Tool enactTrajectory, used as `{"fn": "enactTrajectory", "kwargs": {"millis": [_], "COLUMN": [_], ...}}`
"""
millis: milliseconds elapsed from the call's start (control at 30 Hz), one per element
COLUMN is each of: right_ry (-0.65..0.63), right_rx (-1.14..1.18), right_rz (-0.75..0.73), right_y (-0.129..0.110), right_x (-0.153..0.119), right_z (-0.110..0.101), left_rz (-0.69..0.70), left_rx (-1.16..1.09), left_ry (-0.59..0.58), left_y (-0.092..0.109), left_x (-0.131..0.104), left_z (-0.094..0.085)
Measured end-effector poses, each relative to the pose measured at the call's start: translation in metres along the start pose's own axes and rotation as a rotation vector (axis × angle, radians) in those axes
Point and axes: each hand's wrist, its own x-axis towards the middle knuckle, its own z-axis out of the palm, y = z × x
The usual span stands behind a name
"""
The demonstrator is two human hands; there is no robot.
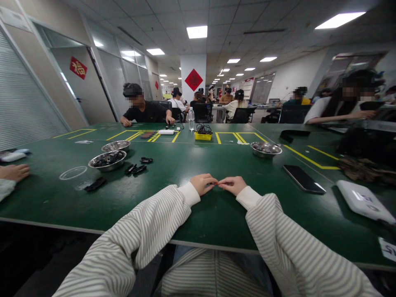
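My left hand (pixel 203 184) and my right hand (pixel 232 185) meet fingertip to fingertip just above the green table (pixel 173 165). Between them is a tiny orange-red piece (pixel 217 183), pinched by the fingers of both hands; its shape is too small to make out. Left of my hands lie several small black parts (pixel 135 169). Beyond these, a metal bowl (pixel 108 167) holds more black parts, with a second metal bowl (pixel 116 146) behind it.
A black phone (pixel 303 179) and a white case (pixel 365 201) lie at the right. A metal bowl (pixel 266 149), a yellow box (pixel 203 136) and a bottle (pixel 191 119) stand farther back. Another person's hand (pixel 15 172) rests at the left edge. People sit across the table.
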Motion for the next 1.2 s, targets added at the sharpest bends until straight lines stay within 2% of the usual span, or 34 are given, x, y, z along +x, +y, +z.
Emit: {"fn": "enactTrajectory", "kwargs": {"millis": [100, 267, 367, 500, 767, 833, 933, 1033, 1133, 1200], "right_ry": [-0.047, -0.089, -0.097, -0.093, -0.098, -0.105, -0.11, -0.112, -0.106, -0.098], "right_rx": [-0.045, -0.091, -0.091, -0.094, -0.114, -0.115, -0.117, -0.116, -0.113, -0.111], "right_rz": [-0.026, -0.028, -0.017, -0.005, -0.012, -0.01, -0.008, -0.01, -0.02, -0.027], "right_y": [-0.001, -0.003, -0.003, -0.004, -0.006, -0.007, -0.008, -0.007, -0.005, -0.004], "right_x": [0.0, -0.001, -0.001, -0.001, -0.002, -0.002, -0.002, -0.002, -0.001, -0.001], "right_z": [0.0, -0.001, -0.001, -0.001, -0.001, -0.002, -0.002, -0.002, -0.001, -0.001], "left_rz": [-0.151, -0.607, -0.818, -0.896, -1.036, -1.018, -0.845, -0.682, -0.554, -0.442], "left_rx": [0.128, 0.312, 0.33, 0.337, 0.382, 0.408, 0.459, 0.454, 0.415, 0.359], "left_ry": [-0.003, 0.023, 0.006, -0.032, 0.036, 0.052, 0.1, 0.066, 0.025, 0.015], "left_y": [-0.022, -0.091, -0.124, -0.14, -0.151, -0.153, -0.152, -0.148, -0.137, -0.12], "left_x": [0.001, -0.01, -0.019, -0.025, -0.025, -0.026, -0.027, -0.025, -0.019, -0.012], "left_z": [-0.002, -0.019, -0.027, -0.025, -0.022, -0.022, -0.022, -0.022, -0.022, -0.019]}}
